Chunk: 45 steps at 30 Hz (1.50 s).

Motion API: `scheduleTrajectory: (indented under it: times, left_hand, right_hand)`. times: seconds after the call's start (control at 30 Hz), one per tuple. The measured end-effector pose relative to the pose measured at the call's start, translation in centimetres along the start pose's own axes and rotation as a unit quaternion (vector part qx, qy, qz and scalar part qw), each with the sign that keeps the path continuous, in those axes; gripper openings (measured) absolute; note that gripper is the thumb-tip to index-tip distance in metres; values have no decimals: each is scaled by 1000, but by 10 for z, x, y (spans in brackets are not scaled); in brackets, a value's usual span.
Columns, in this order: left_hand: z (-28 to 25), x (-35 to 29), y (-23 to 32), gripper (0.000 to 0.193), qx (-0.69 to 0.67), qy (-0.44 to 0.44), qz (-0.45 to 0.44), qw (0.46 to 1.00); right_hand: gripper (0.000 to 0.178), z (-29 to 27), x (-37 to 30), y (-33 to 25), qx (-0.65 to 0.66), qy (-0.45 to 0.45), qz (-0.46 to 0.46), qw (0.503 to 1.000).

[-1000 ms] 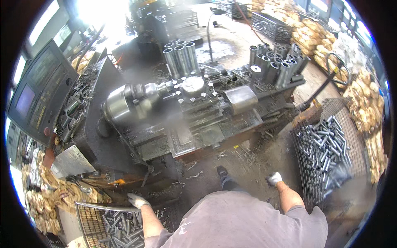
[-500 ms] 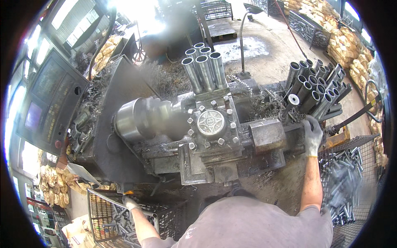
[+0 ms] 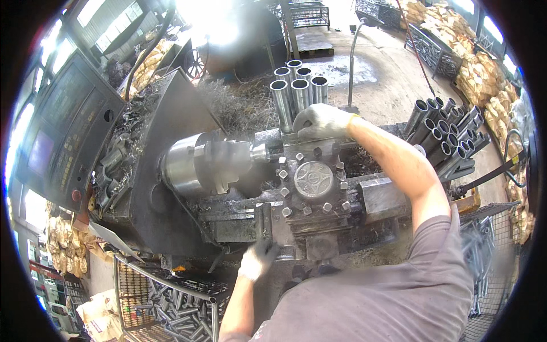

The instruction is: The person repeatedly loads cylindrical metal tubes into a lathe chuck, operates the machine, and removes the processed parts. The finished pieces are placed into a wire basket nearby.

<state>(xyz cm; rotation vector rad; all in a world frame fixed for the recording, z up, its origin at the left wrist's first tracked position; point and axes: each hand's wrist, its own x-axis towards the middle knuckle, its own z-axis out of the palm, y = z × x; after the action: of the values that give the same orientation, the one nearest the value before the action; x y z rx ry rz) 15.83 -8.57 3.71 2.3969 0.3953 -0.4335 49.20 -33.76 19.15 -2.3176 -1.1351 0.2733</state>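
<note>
My gloved right hand [image 3: 323, 121] reaches over the lathe with its fingers curled, at the foot of several upright metal tubes [image 3: 299, 94]; what its fingertips grip is hidden. These tubes stand on the ledge behind the round-topped tool post [image 3: 314, 179]. My gloved left hand [image 3: 257, 260] is low at the front of the carriage, by a dark upright plate [image 3: 263, 222]; its fingers are dark and blurred. Left of the tool post is the shiny chuck [image 3: 185, 165], with a short bright cylindrical end [image 3: 260, 151] pointing toward the post.
More tubes [image 3: 444, 128] lean in a bunch at the right end. Wire baskets of cut tubes stand below, one at left [image 3: 182, 313] and one at right [image 3: 481, 251]. A control panel [image 3: 62, 131] rises at far left. Metal shavings [image 3: 228, 108] lie behind the chuck.
My right hand has moved from the lathe's right end to the standing tubes. My left hand has come right from over the left basket to the carriage. The tool post sits farther from the chuck.
</note>
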Motion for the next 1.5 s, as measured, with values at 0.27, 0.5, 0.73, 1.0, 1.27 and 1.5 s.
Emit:
scheduleTrajectory:
  times: [0.27, 0.5, 0.73, 1.0, 1.27, 1.5]
  left_hand:
    - [-30, 19, 5, 33, -136, 322, 200, 915]
    - [-69, 47, 77, 55, -259, 199, 207, 922]
    - [-134, 64, 149, 56, -25, 380, 241, 893]
    - [-124, 83, 33, 42, -125, 469, 179, 856]
    - [-70, 50, 54, 39, -144, 407, 186, 883]
    - [2, 38, 57, 60, -227, 224, 162, 934]
  right_hand:
    - [41, -32, 31, 27, -210, 248, 188, 927]
    - [33, -23, 9, 51, -242, 214, 141, 936]
    - [24, -22, -21, -175, -164, 127, -164, 964]
    - [66, 6, 62, -84, -120, -41, -59, 990]
    - [57, 112, 158, -7, -124, -227, -12, 966]
    - [66, 91, 159, 22, -1, -303, 21, 953]
